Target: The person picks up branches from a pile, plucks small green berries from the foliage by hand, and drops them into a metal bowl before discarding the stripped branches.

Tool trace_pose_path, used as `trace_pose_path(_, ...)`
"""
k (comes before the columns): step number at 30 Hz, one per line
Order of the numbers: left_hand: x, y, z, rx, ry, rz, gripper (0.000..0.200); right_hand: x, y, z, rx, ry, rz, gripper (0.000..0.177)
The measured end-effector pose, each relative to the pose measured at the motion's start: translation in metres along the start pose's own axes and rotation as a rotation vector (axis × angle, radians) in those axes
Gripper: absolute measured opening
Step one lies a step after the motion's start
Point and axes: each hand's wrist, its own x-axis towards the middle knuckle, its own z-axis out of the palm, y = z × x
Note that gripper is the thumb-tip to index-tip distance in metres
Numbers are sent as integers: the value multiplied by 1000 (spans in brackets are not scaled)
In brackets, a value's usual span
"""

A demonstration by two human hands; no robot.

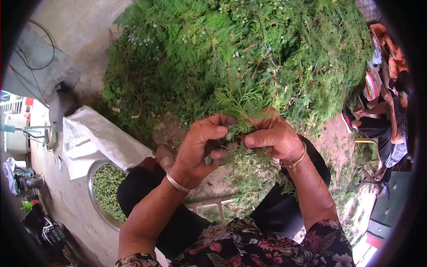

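Note:
A feathery green sprig [242, 107] is between my two hands at the centre of the view. My right hand [273, 135] pinches its stem between thumb and fingers, with more foliage hanging below the palm. Close beside it, my left hand [202, 142] is curled, thumb and fingers closed around small green cones or bits that are partly hidden by the fingers. Beyond both hands lies a large heap of green branches [200, 49]. A round metal basin [91, 180] full of small green cones [109, 189] stands at the lower left.
A white sack [100, 138] lies beside the basin. At the right edge another person [382, 120] sits near the heap. Loose sprigs and a wooden frame [213, 203] are on the ground between my legs. Cables [33, 66] and machinery [53, 233] are at the left.

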Motion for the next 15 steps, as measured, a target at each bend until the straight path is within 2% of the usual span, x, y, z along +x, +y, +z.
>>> trace_pose_path(4,-1,0,4,74,29,38,19,1,3,-7,-89,6,-7,16)
trace_pose_path(7,0,-1,-5,80,7,55,13,4,3,-10,-18,7,-10,17)
trace_pose_path(10,-1,4,-3,-37,-42,27,10,3,0,-8,-54,59,-20,18)
trace_pose_path(15,1,9,7,318,199,218,7,8,0,0,-186,81,-46,15)
